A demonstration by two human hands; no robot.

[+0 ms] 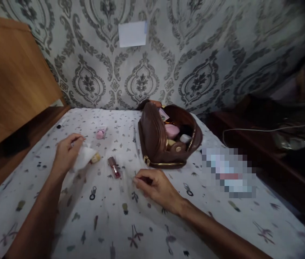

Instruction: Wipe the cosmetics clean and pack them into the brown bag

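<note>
On the left, my left hand (67,151) is closed on the edge of a white cloth (84,157), which lies on the patterned sheet. Against the cloth's right end rests a small bottle with a yellowish cap (95,158). My right hand (156,187) hovers low over the sheet with its fingers curled and thumb near the fingertips; anything between them is too small to make out. Between the hands lies a lip gloss tube (114,167). Farther back is a small pink item (100,133). A brown bag (155,138) stands unzipped, holding a pink pouch-like object (172,131) and a white-lidded item (185,138).
The printed sheet (131,230) covers the surface. A wooden cabinet (14,68) stands at the left, a patterned wall (141,75) behind. Right of the bag lies a pixelated item (229,172); a white cable (263,129) runs over dark furniture.
</note>
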